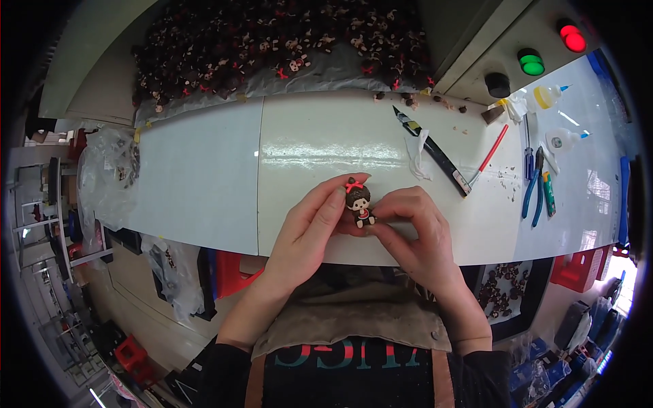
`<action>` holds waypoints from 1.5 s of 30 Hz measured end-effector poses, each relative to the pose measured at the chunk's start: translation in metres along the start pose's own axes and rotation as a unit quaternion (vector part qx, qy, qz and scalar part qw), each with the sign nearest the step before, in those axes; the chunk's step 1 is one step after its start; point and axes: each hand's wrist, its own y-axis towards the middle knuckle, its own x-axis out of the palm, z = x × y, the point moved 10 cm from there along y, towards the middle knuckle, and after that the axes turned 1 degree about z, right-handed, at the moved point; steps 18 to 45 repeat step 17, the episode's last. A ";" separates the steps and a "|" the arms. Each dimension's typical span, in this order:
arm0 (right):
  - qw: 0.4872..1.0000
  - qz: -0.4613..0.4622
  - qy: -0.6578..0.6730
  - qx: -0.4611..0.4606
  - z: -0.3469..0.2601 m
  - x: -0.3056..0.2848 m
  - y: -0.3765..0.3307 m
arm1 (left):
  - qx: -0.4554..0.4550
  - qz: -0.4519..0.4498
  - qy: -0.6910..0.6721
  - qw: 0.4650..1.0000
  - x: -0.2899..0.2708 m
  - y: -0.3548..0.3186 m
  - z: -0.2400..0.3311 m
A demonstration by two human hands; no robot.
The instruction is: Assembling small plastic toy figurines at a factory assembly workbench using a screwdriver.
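Note:
Between my two hands, over the front part of the white table, is a small brown figurine (360, 204) with a red bow on its head and a red piece at its belly. My left hand (314, 221) holds it from the left, the thumb along its head and the other fingers behind it. From the right, my right hand (416, 228) pinches its lower edge near the feet with thumb and index finger. The figurine sits upright, facing me. My fingers behind it are partly hidden.
A heap of similar figurines (296, 64) lies on grey sheeting at the back. To the right lie a utility knife (445, 163), a red-handled brush (491, 151), pliers (537, 183), a screwdriver (528, 160) and glue bottles (546, 96). A plastic bag (109, 177) hangs at the left edge.

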 end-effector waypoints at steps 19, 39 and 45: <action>0.999 -0.003 -0.032 -0.026 -0.005 -0.006 -0.002 | -0.006 -0.001 0.011 1.000 0.004 0.003 -0.005; 0.999 -0.003 -0.032 -0.026 -0.005 -0.006 -0.002 | -0.006 -0.001 0.011 1.000 0.004 0.003 -0.005; 0.999 -0.003 -0.032 -0.026 -0.005 -0.006 -0.002 | -0.006 -0.001 0.011 1.000 0.004 0.003 -0.005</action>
